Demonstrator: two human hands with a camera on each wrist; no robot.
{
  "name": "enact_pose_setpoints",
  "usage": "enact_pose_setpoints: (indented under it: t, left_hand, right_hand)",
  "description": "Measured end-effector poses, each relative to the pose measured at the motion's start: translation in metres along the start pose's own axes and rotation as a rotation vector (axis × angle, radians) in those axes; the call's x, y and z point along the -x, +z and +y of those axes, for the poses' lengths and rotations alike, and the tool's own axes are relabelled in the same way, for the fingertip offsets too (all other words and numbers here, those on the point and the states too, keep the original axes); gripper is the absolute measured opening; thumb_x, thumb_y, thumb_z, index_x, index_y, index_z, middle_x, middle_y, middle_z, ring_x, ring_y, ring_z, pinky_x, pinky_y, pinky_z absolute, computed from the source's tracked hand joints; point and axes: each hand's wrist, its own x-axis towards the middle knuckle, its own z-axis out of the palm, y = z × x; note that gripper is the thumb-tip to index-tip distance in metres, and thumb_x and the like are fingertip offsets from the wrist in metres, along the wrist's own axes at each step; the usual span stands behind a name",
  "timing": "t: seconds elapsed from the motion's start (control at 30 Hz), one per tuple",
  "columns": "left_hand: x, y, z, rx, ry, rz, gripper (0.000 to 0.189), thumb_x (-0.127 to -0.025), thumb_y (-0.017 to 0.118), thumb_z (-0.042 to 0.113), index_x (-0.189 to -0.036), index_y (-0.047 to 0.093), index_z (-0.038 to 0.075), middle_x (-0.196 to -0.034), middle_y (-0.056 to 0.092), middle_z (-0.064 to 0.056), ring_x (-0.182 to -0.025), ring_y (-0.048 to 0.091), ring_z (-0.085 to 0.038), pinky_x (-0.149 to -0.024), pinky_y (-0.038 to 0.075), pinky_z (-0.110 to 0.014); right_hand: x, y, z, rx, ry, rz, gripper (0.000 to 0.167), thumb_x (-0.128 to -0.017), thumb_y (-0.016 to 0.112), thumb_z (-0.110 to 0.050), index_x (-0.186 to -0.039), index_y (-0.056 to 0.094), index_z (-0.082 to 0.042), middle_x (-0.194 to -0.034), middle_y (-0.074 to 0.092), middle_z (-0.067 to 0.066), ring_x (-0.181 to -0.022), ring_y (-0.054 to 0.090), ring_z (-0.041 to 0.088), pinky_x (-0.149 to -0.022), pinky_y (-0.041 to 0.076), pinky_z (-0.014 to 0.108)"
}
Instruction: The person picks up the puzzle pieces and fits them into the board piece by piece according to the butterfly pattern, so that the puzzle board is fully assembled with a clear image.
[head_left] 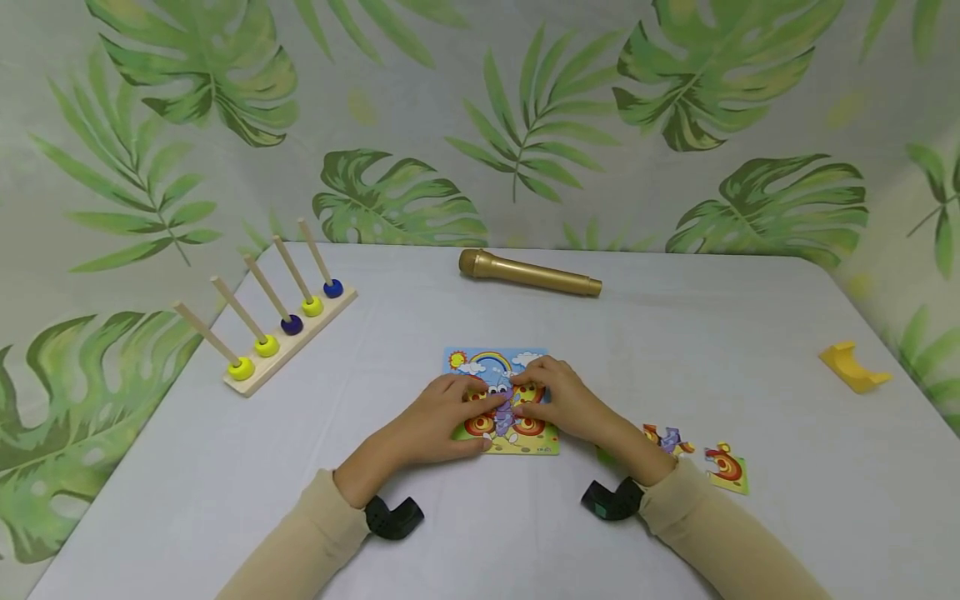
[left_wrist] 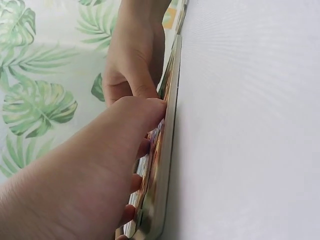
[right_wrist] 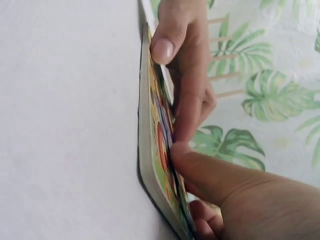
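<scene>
A picture puzzle with a purple butterfly, rainbow and sun lies flat on the white table between both hands. The left hand rests on its left half, fingers extended across the picture and thumb by the lower edge. From the right, the right hand bends over the wing, its thumb and fingers pinching a puzzle piece. In the right wrist view, the right thumb presses along that piece's edge, close over the thick board. The fingers partly cover the butterfly.
Loose puzzle pieces lie beside the right forearm, one partly hidden under it. A wooden peg rack with yellow and blue beads stands at left. At the back lies a gold microphone; a yellow curved block is far right.
</scene>
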Motion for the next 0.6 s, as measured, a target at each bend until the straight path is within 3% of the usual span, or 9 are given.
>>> enact_pose_setpoints:
  t: [0.27,0.6]
  left_hand:
    - [-0.001,0.000,0.001,-0.010,-0.021,-0.016,0.057,-0.083,0.051,0.051,-0.135,0.042,0.028,-0.129,0.039,-0.002,-0.121,0.029,-0.020,-0.103,0.019,-0.037]
    - [0.000,0.002,0.001,-0.003,-0.027,-0.026,0.060,-0.084,0.050,0.051,-0.138,0.038,0.028,-0.132,0.035,-0.002,-0.123,0.025,-0.021,-0.103,0.017,-0.038]
  right_hand:
    - [0.002,-0.017,0.017,-0.107,-0.033,-0.134,0.036,-0.084,0.065,-0.018,-0.119,0.060,-0.016,-0.123,0.043,0.003,-0.116,0.036,0.024,-0.095,0.030,0.046]
    - [0.001,-0.019,0.018,-0.022,-0.037,-0.152,0.034,-0.085,0.063,-0.021,-0.119,0.060,-0.019,-0.138,0.032,0.010,-0.125,0.024,0.035,-0.097,0.021,0.056]
